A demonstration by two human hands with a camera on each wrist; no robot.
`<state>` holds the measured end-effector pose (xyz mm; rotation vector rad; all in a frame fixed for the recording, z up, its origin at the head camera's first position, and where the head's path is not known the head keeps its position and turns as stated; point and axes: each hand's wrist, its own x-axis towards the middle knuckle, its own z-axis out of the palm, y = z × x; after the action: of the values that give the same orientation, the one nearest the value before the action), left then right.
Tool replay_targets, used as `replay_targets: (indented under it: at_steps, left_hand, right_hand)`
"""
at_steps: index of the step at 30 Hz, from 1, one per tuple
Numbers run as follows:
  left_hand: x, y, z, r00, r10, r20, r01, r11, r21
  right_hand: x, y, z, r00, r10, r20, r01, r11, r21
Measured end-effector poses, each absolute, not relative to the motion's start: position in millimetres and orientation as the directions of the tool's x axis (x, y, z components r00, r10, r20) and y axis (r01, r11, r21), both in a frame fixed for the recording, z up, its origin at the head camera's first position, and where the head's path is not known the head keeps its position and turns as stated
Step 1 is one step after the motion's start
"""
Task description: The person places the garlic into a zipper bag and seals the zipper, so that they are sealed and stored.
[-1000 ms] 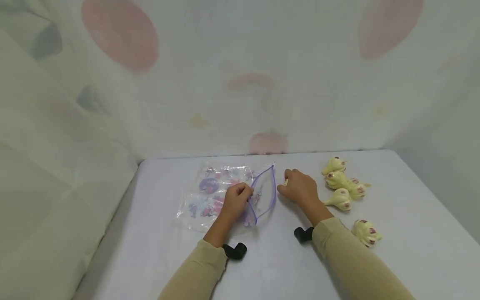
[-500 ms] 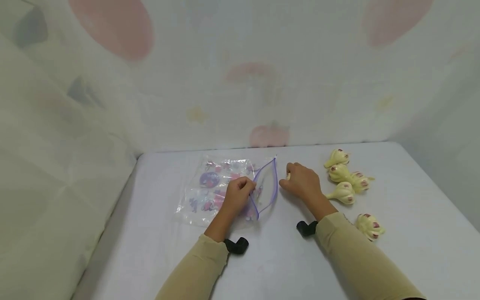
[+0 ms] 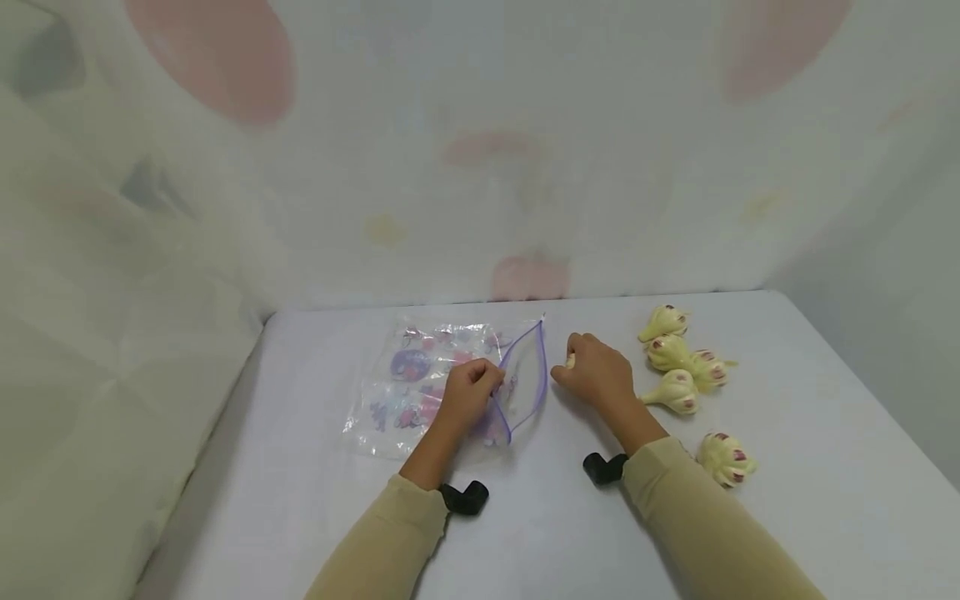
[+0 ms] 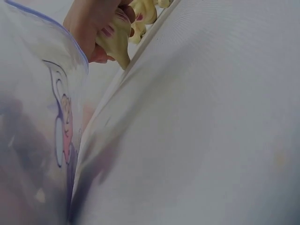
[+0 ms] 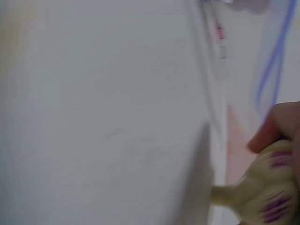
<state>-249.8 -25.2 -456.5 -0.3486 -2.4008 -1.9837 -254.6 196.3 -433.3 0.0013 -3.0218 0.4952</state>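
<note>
Nearest: tan sleeves (image 3: 390,533) over the white worktop (image 3: 540,542). One loose garlic bulb (image 3: 726,460) lay by itself beside the right sleeve, toward the worktop's right edge.

Middle ground: left hand (image 3: 468,392), fingers curled in, pinched one lip of a clear printed bag (image 3: 420,392), lying left of centre toward the far edge. Its purple rim (image 3: 544,371) gaped toward the right edge. Right hand (image 3: 597,368), fingers closed about a held bulb (image 5: 265,187), sat just outside that opening; no contact with the rim seen. The stem poked out free of the fingers.

Judgement: step in hand looked like presenting the bulb to the bag. To do it well, the left pinch should keep its lip raised, as such limp film would likely fold shut or drag. Aim at mid-gap, stem leading, knuckles clear of both lips; let go only well past the rim, lest the bulb roll out.

Farthest: four more bulbs (image 3: 677,392) bunched toward the far right corner.
</note>
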Motion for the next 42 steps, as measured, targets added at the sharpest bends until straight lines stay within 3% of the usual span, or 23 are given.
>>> replay_targets:
  at_steps: [4, 10, 14, 18, 26, 30, 34, 42]
  left_hand:
    - [-254, -28, -470, -0.97, 0.177, 0.167, 0.198, 0.177, 0.964]
    - [-251, -28, -473, -0.96, 0.221, 0.171, 0.214, 0.19, 0.958]
    - [-251, -30, -474, -0.967, 0.201, 0.158, 0.198, 0.197, 0.96]
    - [-251, -29, -475, -0.968, 0.199, 0.15, 0.189, 0.195, 0.962]
    - [-243, -29, -454, -0.966, 0.214, 0.143, 0.186, 0.196, 0.963]
    - [-233, -32, -434, -0.963, 0.216, 0.164, 0.205, 0.183, 0.962]
    - [-233, -33, -430, -0.96, 0.208, 0.186, 0.224, 0.174, 0.959]
    - [-234, -36, -436, -0.956, 0.217, 0.196, 0.23, 0.145, 0.962]
  right_hand:
    - [-254, 193, -435, -0.998, 0.056, 0.022, 0.043, 0.924, -0.38]
    - [-248, 198, -433, -0.994, 0.106, -0.035, 0.104, 0.763, -0.638]
    - [-245, 201, -422, -0.999, 0.034, -0.029, 0.044, 0.607, -0.793]
    - [-240, 207, -416, -0.998, -0.061, -0.02, -0.013, 0.505, -0.863]
    - [-238, 209, -412, -0.971, -0.233, 0.047, -0.141, 0.405, -0.903]
    - [-238, 200, -410, -0.957, -0.277, 0.084, -0.204, 0.441, -0.874]
    - [-239, 187, -412, -0.949, -0.293, 0.118, -0.259, 0.509, -0.821]
    - [-241, 165, -431, -0.967, -0.234, 0.097, -0.214, 0.553, -0.805]
